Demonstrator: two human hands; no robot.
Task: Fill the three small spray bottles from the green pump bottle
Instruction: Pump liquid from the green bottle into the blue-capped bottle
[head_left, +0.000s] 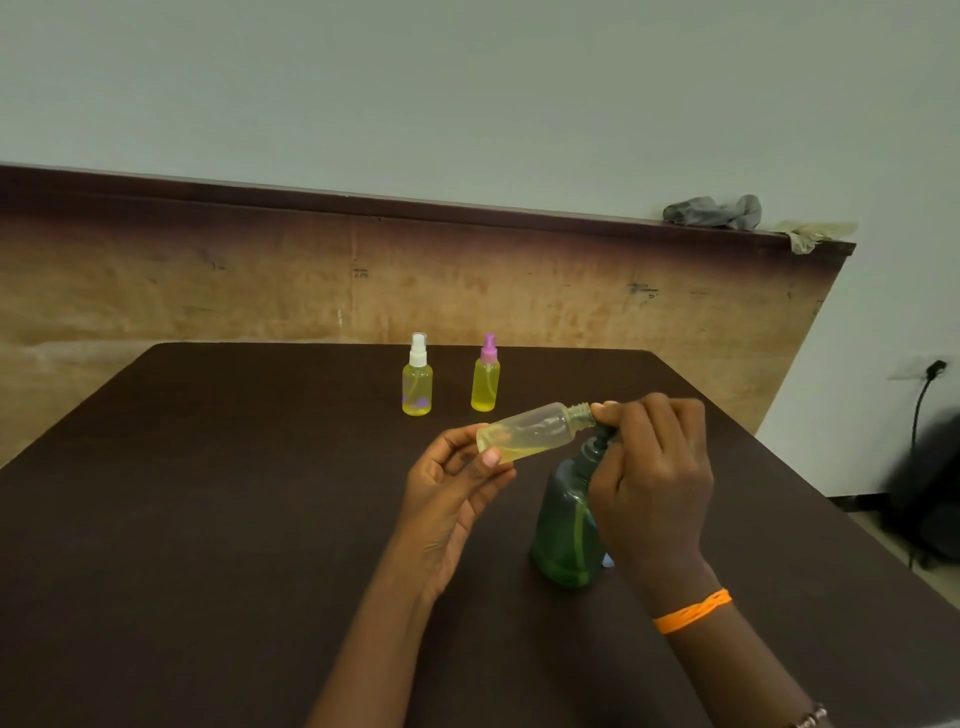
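Plain indoor room: dark table (208, 519), worn wooden panel (260, 280) against pale wall (467, 93), wall socket (935, 368).

- We count three small spray bottles: white-capped (416, 376), purple-capped (486, 375), and one uncapped (535, 432).
- We count one green pump bottle (566, 525).
- We see two hands: left (452, 499), right (654, 478).
- We see one table (208, 519).

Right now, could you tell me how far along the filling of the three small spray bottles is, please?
Two look done: the white-capped clear spray bottle and the pink-capped clear spray bottle stand capped and full of yellow liquid. In hand: the left hand holds the uncapped third bottle tilted, barely filled, at the dark green pump bottle, right hand on its pump. Left: filling and capping.
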